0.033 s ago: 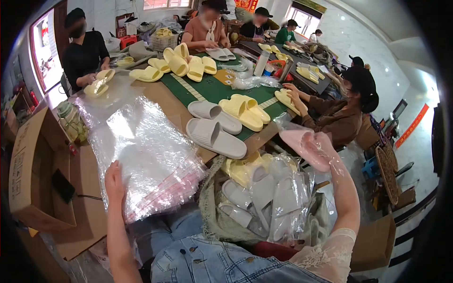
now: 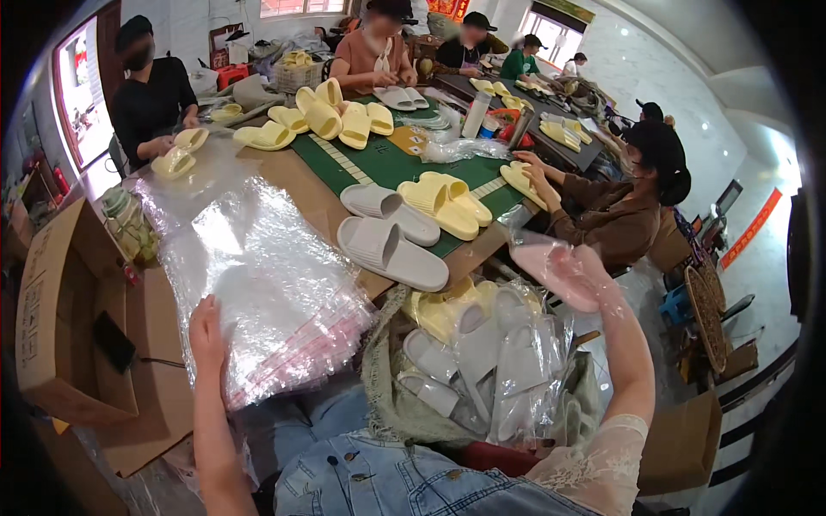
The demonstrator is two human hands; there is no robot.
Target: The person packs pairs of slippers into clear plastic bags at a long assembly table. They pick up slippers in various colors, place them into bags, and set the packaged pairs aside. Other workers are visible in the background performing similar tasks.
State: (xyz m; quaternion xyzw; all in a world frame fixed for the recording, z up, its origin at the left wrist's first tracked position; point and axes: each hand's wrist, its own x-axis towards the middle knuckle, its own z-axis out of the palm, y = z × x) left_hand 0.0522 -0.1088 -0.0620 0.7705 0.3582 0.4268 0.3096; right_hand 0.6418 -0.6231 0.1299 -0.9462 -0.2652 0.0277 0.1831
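My right hand (image 2: 588, 268) is raised at the right, gripping a pink slipper (image 2: 555, 265) in a clear plastic bag. Its fingers are partly covered by the slipper and film. My left hand (image 2: 206, 334) lies on the left edge of a stack of clear plastic bags (image 2: 258, 284) with pink strips at their near end, fingers stretched out and holding nothing. Below my right hand stands a woven sack (image 2: 383, 378) filled with bagged grey slippers (image 2: 520, 361) and yellow slippers (image 2: 443, 311). Beyond it on the table lie a pair of loose grey slippers (image 2: 393, 249) and a yellow pair (image 2: 443, 205).
An open cardboard box (image 2: 56, 318) and a jar (image 2: 129, 225) stand left of the bags. Several yellow slippers (image 2: 320, 116) sit on the green mat (image 2: 344, 159). A co-worker (image 2: 615, 206) at the right handles a yellow slipper; other people work around the tables.
Almost nothing differs: my right hand and the bagged pink slipper have shifted very slightly. My left hand stays on the bag stack.
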